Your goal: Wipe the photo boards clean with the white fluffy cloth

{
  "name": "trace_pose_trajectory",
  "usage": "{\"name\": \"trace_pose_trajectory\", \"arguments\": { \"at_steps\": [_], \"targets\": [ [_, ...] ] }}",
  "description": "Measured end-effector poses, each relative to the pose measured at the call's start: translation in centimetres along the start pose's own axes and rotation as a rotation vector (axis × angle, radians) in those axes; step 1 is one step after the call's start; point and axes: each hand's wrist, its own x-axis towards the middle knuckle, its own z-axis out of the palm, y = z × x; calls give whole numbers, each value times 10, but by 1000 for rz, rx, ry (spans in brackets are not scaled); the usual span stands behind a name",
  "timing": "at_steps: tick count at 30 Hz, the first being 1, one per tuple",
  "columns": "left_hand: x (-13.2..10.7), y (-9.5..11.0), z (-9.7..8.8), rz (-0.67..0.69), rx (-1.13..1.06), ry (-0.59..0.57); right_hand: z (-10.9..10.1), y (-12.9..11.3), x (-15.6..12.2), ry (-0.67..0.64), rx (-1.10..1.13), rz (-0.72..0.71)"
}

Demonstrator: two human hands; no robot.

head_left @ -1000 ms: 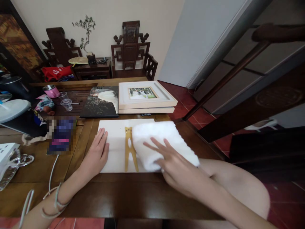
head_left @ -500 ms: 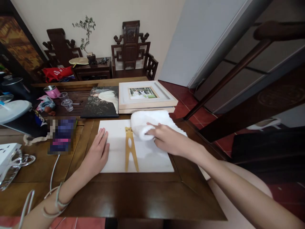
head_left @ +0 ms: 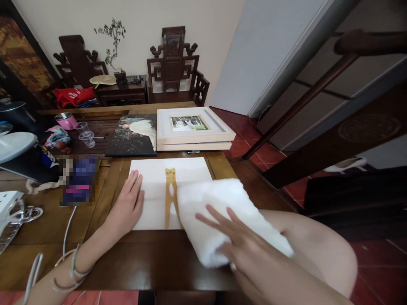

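Resting on the white board (head_left: 151, 205): left hand (head_left: 125, 207), palm down, fingers extended loosely over its left edge.
White towel (head_left: 213, 203): over the board's right part, overhanging the near edge; folded, fluffy.
Right hand (head_left: 244, 248): on the towel, fingers splayed; thumb partly hidden, so grip cannot be told.
Gold figure (head_left: 168, 186): mid-board; cat-eared head, oval opening, long legs, the right one against the towel.
Table (head_left: 140, 262): glossy brown wood along the board's near edge; narrow strip beyond the far edge.
Past that strip: stacked pale frames (head_left: 193, 137), dark picture panel (head_left: 127, 140).
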Motion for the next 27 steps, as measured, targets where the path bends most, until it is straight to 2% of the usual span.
{"name": "trace_pose_trajectory", "arguments": {
  "at_steps": [2,4,7,12,14,16,19,24,27],
  "targets": [
    [0,0,0,2,2,-4,3,-7,-13,-2,3,-2],
    [0,0,0,10,8,-2,-1,-5,-10,-17,11,0],
    [0,-2,0,25,14,4,-12,11,19,-45,0,25],
    [0,-4,1,45,21,11,-24,56,87,-17,-97,70],
    [0,-4,0,47,21,15,-26,68,103,-5,-117,61],
    [0,-3,0,45,22,13,-26,70,105,3,-123,61],
    [0,-2,0,38,19,10,-23,55,85,-9,-110,73],
    [0,-1,0,27,14,1,-11,12,15,-16,-23,9],
    [0,0,0,20,7,-5,-11,1,-10,-27,45,-30]
  ]
}}
